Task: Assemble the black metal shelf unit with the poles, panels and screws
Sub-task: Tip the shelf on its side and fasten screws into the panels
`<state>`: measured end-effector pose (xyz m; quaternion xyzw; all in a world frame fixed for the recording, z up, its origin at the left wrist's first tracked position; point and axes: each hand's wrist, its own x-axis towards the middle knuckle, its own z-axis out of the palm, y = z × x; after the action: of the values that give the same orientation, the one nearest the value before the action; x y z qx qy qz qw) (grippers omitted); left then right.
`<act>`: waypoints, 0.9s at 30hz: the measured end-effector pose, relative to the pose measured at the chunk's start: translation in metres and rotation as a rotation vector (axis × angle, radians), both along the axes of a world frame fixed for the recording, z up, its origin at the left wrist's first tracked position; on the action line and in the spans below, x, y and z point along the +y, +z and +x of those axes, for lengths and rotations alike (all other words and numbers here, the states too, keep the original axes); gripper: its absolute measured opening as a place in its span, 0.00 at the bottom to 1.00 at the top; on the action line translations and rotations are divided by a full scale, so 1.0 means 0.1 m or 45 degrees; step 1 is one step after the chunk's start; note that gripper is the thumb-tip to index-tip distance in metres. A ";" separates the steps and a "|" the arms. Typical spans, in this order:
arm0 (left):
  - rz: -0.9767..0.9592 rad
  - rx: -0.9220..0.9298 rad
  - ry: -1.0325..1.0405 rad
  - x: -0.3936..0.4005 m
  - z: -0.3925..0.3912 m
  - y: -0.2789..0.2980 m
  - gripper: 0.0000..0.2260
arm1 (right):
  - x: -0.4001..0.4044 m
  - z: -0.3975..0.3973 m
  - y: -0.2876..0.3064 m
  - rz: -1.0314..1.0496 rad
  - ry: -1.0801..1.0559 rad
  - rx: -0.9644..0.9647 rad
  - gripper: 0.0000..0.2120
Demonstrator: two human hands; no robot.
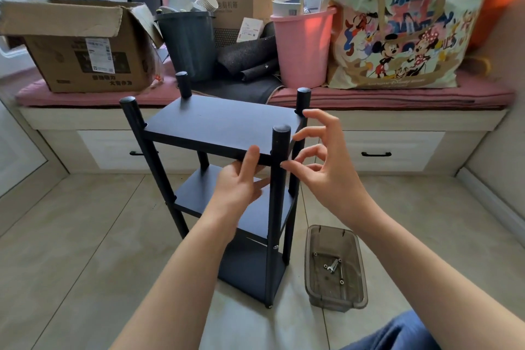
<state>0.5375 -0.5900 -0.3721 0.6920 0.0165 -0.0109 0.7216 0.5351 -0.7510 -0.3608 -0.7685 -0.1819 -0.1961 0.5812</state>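
The black shelf unit point(221, 128) stands upright on the tiled floor, with three panels between several black poles. My left hand point(241, 182) grips the front edge of the top panel, thumb on top and fingers underneath, just left of the near right pole point(277, 207). My right hand point(321, 159) is at that pole's right side, thumb and forefinger pinched on a small screw point(284, 164) at the top panel's level, the other fingers spread. A silver screw head point(275, 247) shows lower on the same pole.
A clear plastic tray point(335, 267) with several screws and a small wrench sits on the floor right of the shelf. Behind is a window seat with cardboard boxes point(82, 45), a dark bin point(189, 42), a pink bin point(302, 48) and a printed bag point(397, 23). My knee shows bottom right.
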 end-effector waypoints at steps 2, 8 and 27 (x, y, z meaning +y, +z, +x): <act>0.452 -0.263 0.208 0.13 -0.04 0.00 0.18 | -0.04 0.02 0.00 0.096 -0.040 0.141 0.38; 1.051 -1.023 0.296 0.24 -0.04 0.15 0.20 | -0.08 0.08 -0.05 0.353 0.032 0.718 0.34; 1.053 -0.907 0.040 0.06 0.22 0.10 0.19 | 0.27 0.34 0.06 0.811 0.134 0.950 0.18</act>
<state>0.5600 -0.5843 -0.3621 0.8786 -0.2158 0.2423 0.3504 0.5688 -0.7238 -0.3547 -0.5604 0.0690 0.0762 0.8218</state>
